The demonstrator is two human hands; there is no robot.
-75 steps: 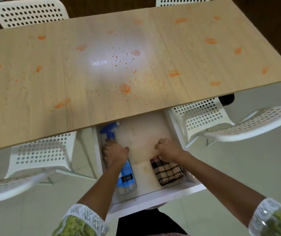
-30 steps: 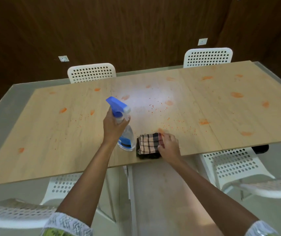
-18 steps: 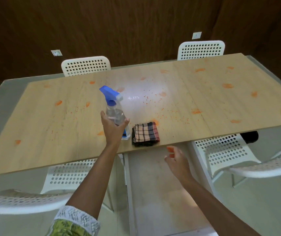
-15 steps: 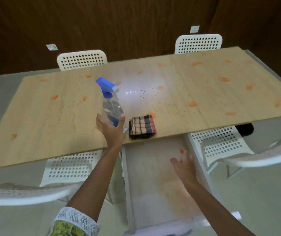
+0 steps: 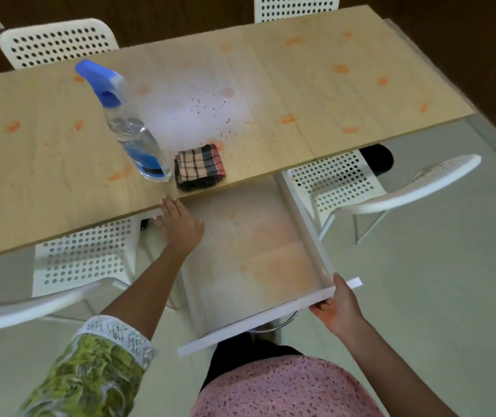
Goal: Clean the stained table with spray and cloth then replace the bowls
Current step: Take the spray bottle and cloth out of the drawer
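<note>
The wooden table point(image 5: 45, 164) carries orange smears and small orange specks. A clear spray bottle point(image 5: 132, 130) with a blue trigger head stands near the table's front edge. A folded checked cloth point(image 5: 200, 167) lies just right of the bottle. Below the edge, the white drawer point(image 5: 249, 254) is pulled out, with orange stains on its floor. My left hand point(image 5: 180, 224) hovers with straight fingers at the table's edge, clear of the bottle. My right hand point(image 5: 338, 305) grips the drawer's front panel at its right corner. No bowls are in view.
White perforated chairs stand at the near left point(image 5: 81, 257), the near right point(image 5: 361, 185) and the table's far side point(image 5: 57, 43). A dark wooden wall runs behind the table. Pale floor tiles spread to the right.
My left hand let go of the spray bottle, which now stands on the table, and dropped to the table's edge. My right hand moved down and took hold of the drawer front.
</note>
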